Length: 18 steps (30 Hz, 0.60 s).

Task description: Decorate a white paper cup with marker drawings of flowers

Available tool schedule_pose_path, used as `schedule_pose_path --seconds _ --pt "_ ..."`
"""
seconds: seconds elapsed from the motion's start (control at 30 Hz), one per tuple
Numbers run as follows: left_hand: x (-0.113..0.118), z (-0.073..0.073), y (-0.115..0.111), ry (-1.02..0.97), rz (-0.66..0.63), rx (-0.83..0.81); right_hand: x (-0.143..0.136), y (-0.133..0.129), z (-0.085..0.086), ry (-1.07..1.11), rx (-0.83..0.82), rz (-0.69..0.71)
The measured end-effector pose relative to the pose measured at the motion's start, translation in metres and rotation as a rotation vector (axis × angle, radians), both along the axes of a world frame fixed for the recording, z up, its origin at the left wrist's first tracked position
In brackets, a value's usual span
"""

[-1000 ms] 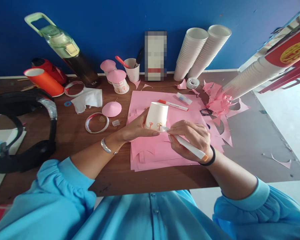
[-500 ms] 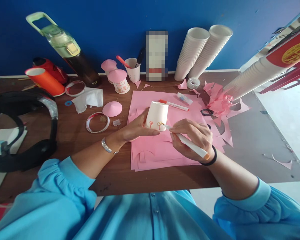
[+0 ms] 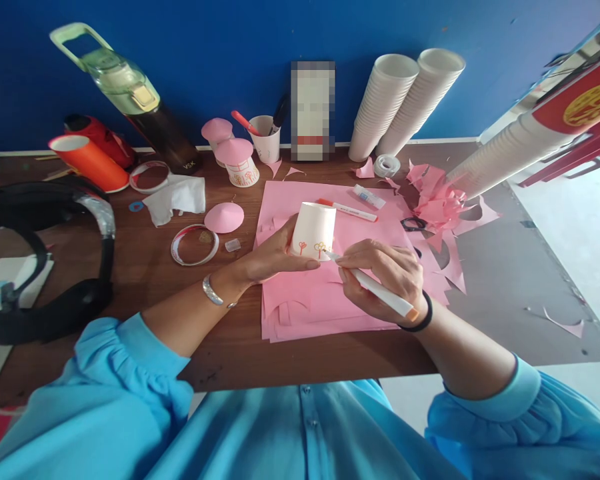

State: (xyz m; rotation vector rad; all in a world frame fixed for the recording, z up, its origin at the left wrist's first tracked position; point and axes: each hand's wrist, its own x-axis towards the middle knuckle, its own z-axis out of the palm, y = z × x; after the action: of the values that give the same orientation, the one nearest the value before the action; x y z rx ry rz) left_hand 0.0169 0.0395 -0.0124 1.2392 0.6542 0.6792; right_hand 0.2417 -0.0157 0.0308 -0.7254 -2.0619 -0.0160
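My left hand is closed around a white paper cup, tilted a little over the pink paper. Small red and yellow flowers are drawn along its lower edge. Between the fingers of my right hand is a white marker with an orange end, its tip at the yellow flower on the cup. Under both hands lie pink paper sheets. Beyond the cup rests a red marker, with a glue stick behind it.
Two decorated cups with pink cone tops stand at the back, beside a cup of pens. A loose pink cone and tape rolls lie left. Stacked cups, a bottle and pink scraps surround the sheets.
The marker tip and my right hand have shifted very slightly left and down along the yellow flower. My left hand holds the cup nearly still.
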Motion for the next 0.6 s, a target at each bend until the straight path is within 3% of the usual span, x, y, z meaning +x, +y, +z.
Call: schedule_pose_path --seconds 0.4,0.6 --pt "-0.0004 -0.0003 -0.0001 0.005 -0.002 -0.001 0.0001 -0.0013 0.0003 0.003 -0.014 0.023" --pt "-0.001 0.0027 -0.001 -0.016 0.007 -0.006 0.0071 -0.0021 0.001 0.122 0.023 -0.002"
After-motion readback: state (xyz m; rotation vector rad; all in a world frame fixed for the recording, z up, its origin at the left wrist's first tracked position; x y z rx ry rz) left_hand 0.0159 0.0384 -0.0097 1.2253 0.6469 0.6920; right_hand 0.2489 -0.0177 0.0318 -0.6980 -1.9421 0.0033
